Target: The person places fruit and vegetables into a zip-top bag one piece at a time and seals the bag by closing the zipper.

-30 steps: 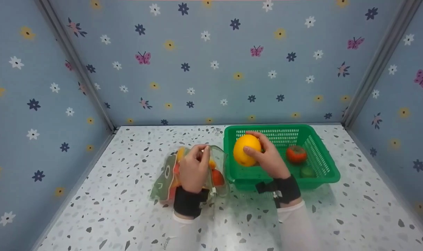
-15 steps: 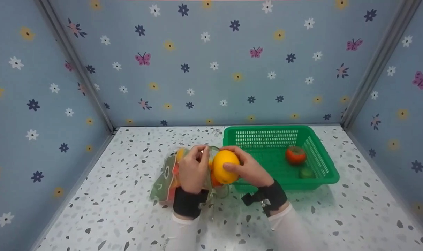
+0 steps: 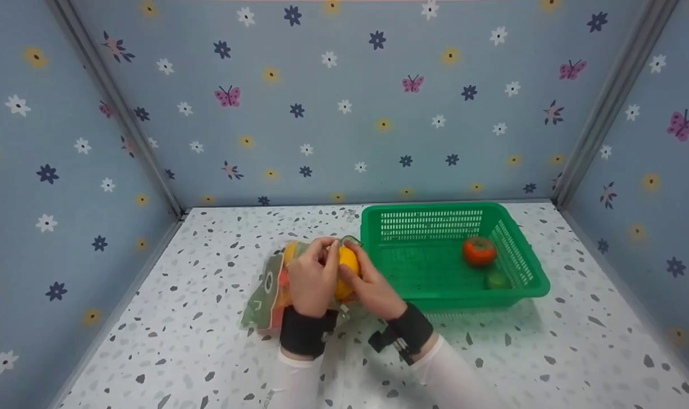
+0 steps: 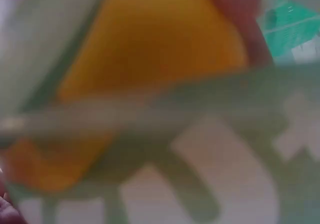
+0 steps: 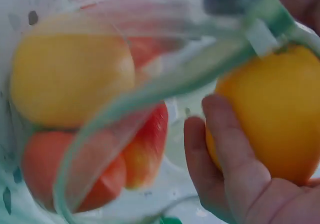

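Note:
My right hand (image 3: 380, 288) holds an orange (image 3: 349, 270) close beside my left hand. Fingers (image 5: 227, 134) curve round the same fruit in the right wrist view, at the mouth of a clear plastic bag (image 5: 180, 84) with a green edge. The bag's upper edge is pinched by my left hand (image 3: 312, 281); the fingertips are partly hidden. Through the plastic show a yellow fruit (image 5: 70, 77), a tomato-like red fruit (image 5: 70, 166) and a red-yellow fruit (image 5: 147, 151). In the left wrist view, blurred green print with white letters (image 4: 225, 169) fills the lower half.
A green plastic basket (image 3: 452, 301) stands right of the bag. At its right side lie a persimmon (image 3: 479, 253) and a small green fruit (image 3: 496, 279). Patterned panels (image 3: 344, 136) enclose the speckled table (image 3: 208, 352) at the back and sides.
My right hand has carried the orange left, from over the basket to the bag's mouth against my left hand. The left hand keeps its hold on the bag.

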`<act>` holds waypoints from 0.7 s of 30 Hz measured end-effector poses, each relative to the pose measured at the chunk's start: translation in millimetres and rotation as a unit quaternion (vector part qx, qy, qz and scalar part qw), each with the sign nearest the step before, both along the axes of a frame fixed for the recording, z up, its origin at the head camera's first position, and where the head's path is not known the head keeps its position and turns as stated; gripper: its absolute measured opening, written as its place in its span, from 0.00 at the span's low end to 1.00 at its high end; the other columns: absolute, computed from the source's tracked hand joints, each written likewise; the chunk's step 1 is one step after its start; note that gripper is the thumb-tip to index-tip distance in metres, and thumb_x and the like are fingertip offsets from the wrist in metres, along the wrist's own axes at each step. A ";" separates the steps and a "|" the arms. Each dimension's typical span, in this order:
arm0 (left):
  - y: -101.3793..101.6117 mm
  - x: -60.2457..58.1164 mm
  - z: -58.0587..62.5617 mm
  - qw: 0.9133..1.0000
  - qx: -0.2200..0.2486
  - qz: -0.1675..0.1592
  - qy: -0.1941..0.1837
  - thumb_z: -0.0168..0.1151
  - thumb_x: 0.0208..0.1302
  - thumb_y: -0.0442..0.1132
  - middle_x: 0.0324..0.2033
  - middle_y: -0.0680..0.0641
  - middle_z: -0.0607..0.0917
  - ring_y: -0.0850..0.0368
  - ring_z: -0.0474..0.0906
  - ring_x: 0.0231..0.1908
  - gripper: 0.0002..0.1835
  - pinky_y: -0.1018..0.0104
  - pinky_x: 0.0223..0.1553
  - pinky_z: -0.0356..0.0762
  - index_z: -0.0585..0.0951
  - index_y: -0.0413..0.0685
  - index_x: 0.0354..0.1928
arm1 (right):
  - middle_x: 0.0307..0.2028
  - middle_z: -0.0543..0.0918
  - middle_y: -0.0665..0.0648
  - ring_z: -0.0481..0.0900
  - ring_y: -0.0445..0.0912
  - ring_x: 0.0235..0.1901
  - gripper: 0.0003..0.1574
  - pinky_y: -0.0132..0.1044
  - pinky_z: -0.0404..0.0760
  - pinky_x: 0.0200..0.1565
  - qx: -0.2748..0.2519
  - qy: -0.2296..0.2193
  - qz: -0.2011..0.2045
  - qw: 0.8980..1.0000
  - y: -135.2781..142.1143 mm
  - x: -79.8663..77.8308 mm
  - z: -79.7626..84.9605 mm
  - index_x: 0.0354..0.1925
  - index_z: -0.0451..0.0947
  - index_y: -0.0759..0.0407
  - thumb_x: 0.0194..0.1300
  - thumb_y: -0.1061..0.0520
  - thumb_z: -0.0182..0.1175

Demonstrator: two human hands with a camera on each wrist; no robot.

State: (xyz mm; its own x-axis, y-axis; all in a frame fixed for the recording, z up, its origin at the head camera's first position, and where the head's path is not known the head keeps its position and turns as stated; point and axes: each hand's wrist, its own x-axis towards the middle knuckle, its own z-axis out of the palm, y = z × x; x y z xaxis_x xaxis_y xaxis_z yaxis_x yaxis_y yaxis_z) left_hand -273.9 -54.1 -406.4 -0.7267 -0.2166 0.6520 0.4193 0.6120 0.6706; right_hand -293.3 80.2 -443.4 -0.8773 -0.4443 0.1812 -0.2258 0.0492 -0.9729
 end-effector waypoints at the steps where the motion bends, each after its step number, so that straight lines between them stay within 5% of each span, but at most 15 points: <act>1: 0.2 0.1 0.1 1.000 0.000 0.000 0.004 0.63 0.73 0.39 0.16 0.48 0.75 0.62 0.64 0.17 0.09 0.72 0.22 0.65 0.88 0.40 0.40 | 0.77 0.56 0.68 0.77 0.53 0.52 0.41 0.34 0.80 0.51 -0.004 -0.004 0.004 1.000 -2.8 1.1 -2.1 0.83 0.40 0.58 0.84 0.50 0.45; 4: 0.5 0.5 -0.2 1.000 0.001 0.001 0.010 0.63 0.72 0.38 0.16 0.48 0.75 0.65 0.63 0.17 0.08 0.72 0.21 0.63 0.88 0.41 0.40 | 0.81 0.46 0.67 0.73 0.45 0.33 0.45 0.27 0.74 0.40 -0.038 -0.016 0.031 0.999 -8.5 2.8 -9.6 0.83 0.30 0.57 0.80 0.61 0.41; 6: 0.7 1.2 0.3 1.000 0.005 0.002 0.009 0.63 0.72 0.38 0.16 0.48 0.76 0.66 0.63 0.18 0.08 0.72 0.22 0.64 0.88 0.41 0.40 | 0.81 0.45 0.68 0.75 0.45 0.34 0.48 0.26 0.74 0.40 -0.078 -0.010 0.039 0.996 -12.4 1.3 -17.1 0.83 0.31 0.58 0.76 0.66 0.42; 8: 1.1 1.8 0.4 1.000 0.010 0.001 0.006 0.64 0.72 0.38 0.16 0.48 0.76 0.66 0.64 0.18 0.08 0.72 0.22 0.63 0.88 0.41 0.40 | 0.78 0.50 0.71 0.81 0.53 0.53 0.45 0.28 0.78 0.54 -0.107 0.024 0.025 0.994 -16.7 -0.8 -25.2 0.81 0.37 0.63 0.75 0.69 0.47; 10: 1.7 1.8 -0.6 1.000 0.006 -0.003 0.007 0.64 0.72 0.38 0.16 0.48 0.76 0.65 0.64 0.18 0.08 0.72 0.22 0.63 0.88 0.41 0.39 | 0.75 0.59 0.72 0.72 0.62 0.69 0.39 0.36 0.75 0.66 -0.098 0.082 -0.012 0.992 -21.6 -2.9 -33.3 0.74 0.49 0.66 0.72 0.72 0.52; 12: 2.0 1.2 -1.4 1.000 -0.004 -0.005 0.015 0.64 0.72 0.39 0.16 0.48 0.77 0.65 0.65 0.18 0.08 0.71 0.21 0.63 0.88 0.41 0.39 | 0.69 0.70 0.71 0.71 0.63 0.70 0.32 0.44 0.77 0.66 -0.055 0.153 -0.065 0.985 -25.1 -4.1 -38.2 0.68 0.58 0.69 0.70 0.74 0.55; 15: 1.5 0.1 -1.4 0.999 -0.013 -0.002 0.030 0.64 0.71 0.38 0.16 0.48 0.79 0.65 0.65 0.18 0.08 0.70 0.22 0.63 0.88 0.41 0.39 | 0.66 0.77 0.66 0.77 0.59 0.67 0.28 0.48 0.79 0.64 0.044 0.253 -0.109 0.960 -24.9 -4.8 -38.5 0.67 0.70 0.65 0.71 0.72 0.57; 18: -0.3 -0.6 -0.6 0.999 -0.005 0.005 0.043 0.65 0.71 0.37 0.16 0.47 0.78 0.65 0.64 0.18 0.07 0.70 0.22 0.63 0.88 0.41 0.39 | 0.71 0.74 0.63 0.73 0.58 0.70 0.30 0.50 0.76 0.67 0.123 0.311 -0.081 0.939 -20.7 -5.7 -34.0 0.71 0.72 0.62 0.73 0.70 0.55; 21: -0.8 -0.3 -1.3 0.999 -0.003 0.003 0.047 0.65 0.71 0.37 0.15 0.48 0.76 0.65 0.62 0.18 0.07 0.71 0.22 0.60 0.88 0.41 0.39 | 0.74 0.68 0.64 0.68 0.59 0.73 0.33 0.51 0.70 0.72 0.198 0.312 -0.014 0.929 -16.4 -5.9 -28.3 0.74 0.66 0.65 0.73 0.70 0.54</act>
State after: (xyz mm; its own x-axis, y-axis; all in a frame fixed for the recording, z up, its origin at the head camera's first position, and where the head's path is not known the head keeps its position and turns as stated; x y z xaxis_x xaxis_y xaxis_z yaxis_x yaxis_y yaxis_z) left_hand -274.2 -54.9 -407.7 -0.6616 -0.2167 0.7179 0.4765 0.6177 0.6256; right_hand -299.3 63.7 -471.6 -0.6689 -0.5633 0.4850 -0.7327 0.3899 -0.5578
